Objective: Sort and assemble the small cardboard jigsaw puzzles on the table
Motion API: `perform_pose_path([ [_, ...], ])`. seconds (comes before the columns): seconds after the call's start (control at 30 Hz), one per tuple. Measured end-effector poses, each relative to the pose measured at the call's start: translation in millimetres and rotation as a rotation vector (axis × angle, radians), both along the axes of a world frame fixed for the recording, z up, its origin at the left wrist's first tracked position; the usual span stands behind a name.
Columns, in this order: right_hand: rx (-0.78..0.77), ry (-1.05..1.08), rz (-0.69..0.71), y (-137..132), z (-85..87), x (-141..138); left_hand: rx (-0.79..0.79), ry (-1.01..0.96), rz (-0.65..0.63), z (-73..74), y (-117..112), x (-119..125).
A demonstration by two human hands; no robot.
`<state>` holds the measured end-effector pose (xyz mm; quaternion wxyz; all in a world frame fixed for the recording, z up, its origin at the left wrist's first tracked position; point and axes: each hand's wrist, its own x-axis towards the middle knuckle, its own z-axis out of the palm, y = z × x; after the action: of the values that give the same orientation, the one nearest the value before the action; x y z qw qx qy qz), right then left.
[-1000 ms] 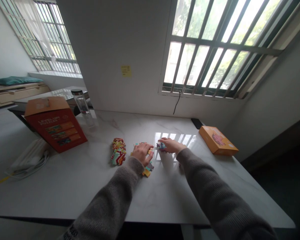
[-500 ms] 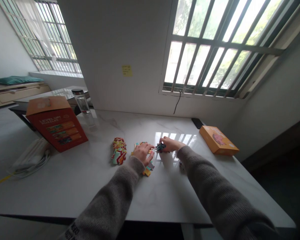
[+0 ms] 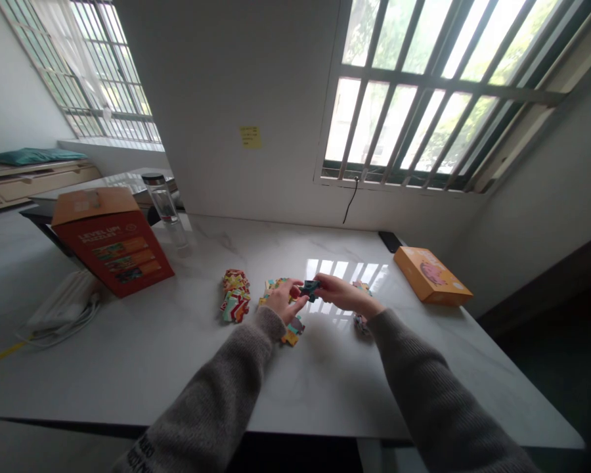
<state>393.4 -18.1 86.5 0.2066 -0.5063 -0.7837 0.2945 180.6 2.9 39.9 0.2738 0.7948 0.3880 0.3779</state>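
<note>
A small stack of dark teal puzzle pieces (image 3: 310,289) is held just above the table between my hands. My right hand (image 3: 343,293) pinches it from the right. The thumb and fingers of my left hand (image 3: 282,302) close on its left end. Under and around my left hand lies a pile of yellow and teal puzzle pieces (image 3: 292,334), partly covered by the hand. Further left is a pile of red, yellow and mint puzzle pieces (image 3: 235,297). Beyond my right wrist, some light-coloured pieces (image 3: 362,286) show, and a greyish pile (image 3: 361,324) sits beside the sleeve.
A red-orange puzzle box (image 3: 123,246) stands at the left, near a glass bottle (image 3: 161,200) and a white power strip (image 3: 62,302) with its cable. An orange box (image 3: 431,276) and a black phone (image 3: 389,241) lie at the right. The white table (image 3: 217,387) meets the wall behind.
My right hand has brought the dark pieces slightly left, and my left fingers have closed on them. My right forearm has shifted right, uncovering light-coloured pieces and more of the greyish pile.
</note>
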Motion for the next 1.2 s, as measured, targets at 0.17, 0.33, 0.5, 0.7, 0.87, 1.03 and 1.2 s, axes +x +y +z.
perform_pose_path([
  [0.17, 0.157, -0.186, -0.159, 1.5, -4.1, 8.1, -0.224, -0.209, -0.014, -1.5, 3.2, 2.3],
  [0.33, 0.193, -0.747, -0.352, 10.2, -10.8, 21.3, -0.242, -0.229, 0.024, -1.3, 6.1, 2.4],
  [0.5, 0.078, -0.777, -0.368, 12.2, -17.3, 14.3, -0.21, -0.194, 0.023, -3.8, 7.1, 2.0],
  [0.7, 0.043, -0.636, -0.375, 10.7, -16.0, 6.4, -0.246, -0.258, 0.038, 2.7, 5.0, -0.5],
  [0.87, 0.051, -0.352, -0.299, 9.0, -18.6, 6.0, -0.214, -0.313, 0.079, 5.8, 7.5, -8.6],
  [1.03, 0.004, 0.48, -0.384, -3.6, -30.3, -18.8, -0.249, -0.399, 0.152, -1.2, 9.0, -17.1],
  [1.2, -0.007, 0.918, -0.416, -20.8, -37.0, -49.9, -0.56, -0.596, -0.067, -3.7, -2.0, -16.5],
])
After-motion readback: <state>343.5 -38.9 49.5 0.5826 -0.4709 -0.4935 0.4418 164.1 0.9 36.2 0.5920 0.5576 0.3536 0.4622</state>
